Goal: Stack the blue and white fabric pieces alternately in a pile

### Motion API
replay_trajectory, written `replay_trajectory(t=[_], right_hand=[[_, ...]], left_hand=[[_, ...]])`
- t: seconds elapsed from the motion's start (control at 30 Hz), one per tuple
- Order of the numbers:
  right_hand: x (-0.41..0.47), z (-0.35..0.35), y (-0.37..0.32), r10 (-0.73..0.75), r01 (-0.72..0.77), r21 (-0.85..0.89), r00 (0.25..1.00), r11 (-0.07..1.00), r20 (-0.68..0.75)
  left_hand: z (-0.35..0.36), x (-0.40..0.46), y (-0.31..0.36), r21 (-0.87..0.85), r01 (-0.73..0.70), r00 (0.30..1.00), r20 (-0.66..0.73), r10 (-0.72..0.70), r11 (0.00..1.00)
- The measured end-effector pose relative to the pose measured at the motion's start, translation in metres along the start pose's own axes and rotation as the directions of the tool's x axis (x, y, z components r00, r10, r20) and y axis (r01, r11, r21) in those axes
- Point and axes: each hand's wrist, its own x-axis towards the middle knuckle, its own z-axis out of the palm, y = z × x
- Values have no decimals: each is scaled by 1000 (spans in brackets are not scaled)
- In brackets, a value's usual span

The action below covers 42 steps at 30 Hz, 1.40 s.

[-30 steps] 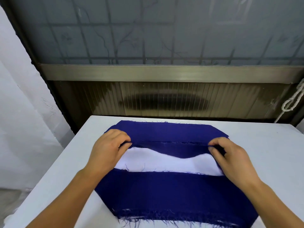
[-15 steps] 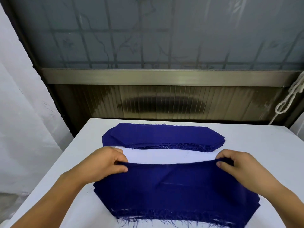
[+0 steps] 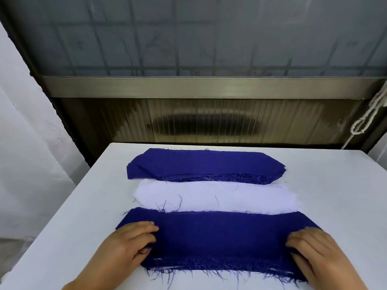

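Here my left hand (image 3: pixel 127 245) lies on the left end of the near blue fabric piece (image 3: pixel 217 239), fingers bent, with the fingertips (image 3: pixel 149 226) pressing down on the cloth and the thumb tucked against its edge; whether the thumb has cloth pinched under it I cannot tell. My right hand (image 3: pixel 316 250) mirrors it on the right end of the same piece, fingers (image 3: pixel 293 240) curled down onto the cloth, and I cannot tell whether they nip the edge or only press.

That near blue piece lies flat on the white table (image 3: pixel 62 227), its long frayed edge toward me, loose threads trailing off it onto the tabletop. Just beyond it, touching or slipping under its far edge, lies a white fabric piece (image 3: pixel 215 197), with a few dark threads scattered across it. Beyond the white piece, overlapping its far edge, sits the far blue pile (image 3: pixel 205 164), several blue layers showing at its frayed near side.

Past the table's far edge stands a dark ribbed panel (image 3: pixel 209 120) under a metal rail (image 3: pixel 209 86). A knotted white rope (image 3: pixel 364 120) hangs to the right of the panel, and a pale curtain (image 3: pixel 25 132) to the left of the table.
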Motion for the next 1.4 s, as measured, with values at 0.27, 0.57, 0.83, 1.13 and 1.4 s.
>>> replay_trajectory(t=[0.27,0.57,0.83,1.13,1.4], right_hand=[[-2,3,6,67,-67,10,998,998,10],[-5,-1,2,96,-98,30,993,995,70],[-8,-8,-5,131,-135,31,985,990,113],[-23,-6,-4,132,-144,59,976,988,172],[-24,-24,-3,182,-244,199,940,949,288]], left_hand=[[3,-2,-2,-77,54,998,20,-53,996],[8,-3,1,-109,110,994,15,-109,988],[6,-6,6,-164,212,974,120,-194,963],[2,-15,19,-233,337,938,162,-306,912],[1,-9,22,-247,415,908,167,-384,875]])
